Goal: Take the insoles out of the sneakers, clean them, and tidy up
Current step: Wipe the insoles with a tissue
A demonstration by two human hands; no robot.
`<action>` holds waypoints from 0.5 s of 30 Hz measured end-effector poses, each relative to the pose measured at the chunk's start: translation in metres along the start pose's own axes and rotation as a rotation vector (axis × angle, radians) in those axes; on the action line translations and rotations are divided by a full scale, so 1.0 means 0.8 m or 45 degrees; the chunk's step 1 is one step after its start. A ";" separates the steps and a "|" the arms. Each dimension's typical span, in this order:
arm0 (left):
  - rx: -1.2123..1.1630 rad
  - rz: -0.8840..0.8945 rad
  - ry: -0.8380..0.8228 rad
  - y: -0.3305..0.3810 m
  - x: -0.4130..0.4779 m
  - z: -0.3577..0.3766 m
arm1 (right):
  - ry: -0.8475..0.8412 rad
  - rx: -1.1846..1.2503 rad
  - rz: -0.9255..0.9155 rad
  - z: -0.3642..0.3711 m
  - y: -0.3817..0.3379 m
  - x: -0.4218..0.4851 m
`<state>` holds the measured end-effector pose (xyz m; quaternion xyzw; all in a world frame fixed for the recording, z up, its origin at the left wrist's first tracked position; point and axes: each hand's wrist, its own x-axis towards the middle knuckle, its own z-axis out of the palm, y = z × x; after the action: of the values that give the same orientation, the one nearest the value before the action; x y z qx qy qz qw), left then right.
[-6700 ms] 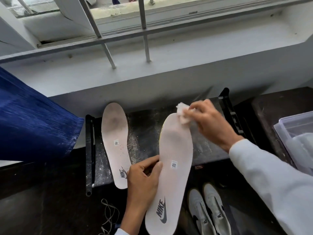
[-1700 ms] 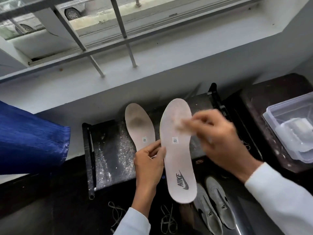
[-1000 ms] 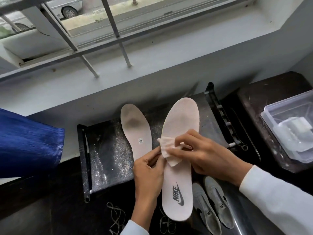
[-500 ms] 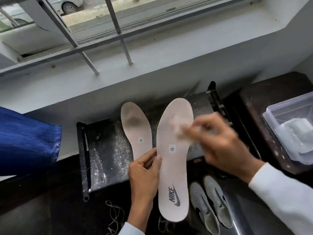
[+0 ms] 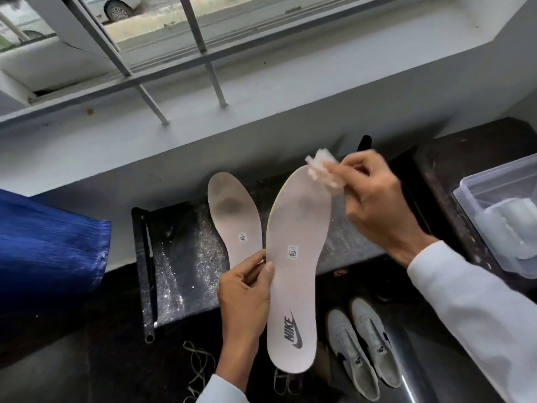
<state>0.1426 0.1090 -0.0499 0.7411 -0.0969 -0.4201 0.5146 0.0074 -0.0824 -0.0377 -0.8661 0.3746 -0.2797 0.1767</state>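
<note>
My left hand (image 5: 247,298) grips the left edge of a pale insole (image 5: 296,266) with a dark logo at its heel, holding it tilted above the black stand. My right hand (image 5: 377,205) pinches a crumpled white wipe (image 5: 322,170) against the insole's toe end. A second insole (image 5: 232,216), with a dark smudge near its toe, lies flat on the speckled black stand (image 5: 180,257); its heel is hidden behind my left hand. Two grey sneakers (image 5: 366,344) stand on the floor below, to the right of the held insole.
Loose laces (image 5: 197,365) lie on the dark floor below the stand. A clear plastic tub (image 5: 499,199) with white contents sits on a dark surface at right. Blue fabric (image 5: 49,251) hangs at left. A grey window ledge with metal bars (image 5: 215,82) runs behind.
My right hand has carried the wipe up from the insole's middle to its toe end. My left hand keeps its grip on the insole's edge.
</note>
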 end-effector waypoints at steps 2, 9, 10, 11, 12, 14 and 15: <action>-0.014 0.035 0.039 0.007 0.006 0.005 | -0.227 0.151 -0.013 0.013 -0.021 -0.022; 0.045 0.176 0.169 0.019 0.037 0.008 | -0.738 0.608 0.093 0.024 -0.079 -0.117; 0.053 0.178 0.192 0.020 0.041 0.008 | -0.848 0.590 0.031 0.020 -0.080 -0.124; 0.064 0.179 0.207 0.022 0.044 0.007 | -0.955 0.571 -0.028 0.014 -0.081 -0.126; 0.075 0.179 0.217 0.024 0.048 0.005 | -1.030 0.559 -0.058 0.009 -0.079 -0.123; 0.080 0.187 0.229 0.026 0.052 0.001 | -1.025 0.600 -0.027 -0.004 -0.077 -0.101; 0.074 0.188 0.231 0.028 0.053 -0.001 | -0.941 0.618 -0.004 -0.009 -0.076 -0.083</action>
<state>0.1761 0.0748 -0.0534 0.7815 -0.1164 -0.3091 0.5292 -0.0008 0.0070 -0.0244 -0.8420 0.2084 -0.0314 0.4966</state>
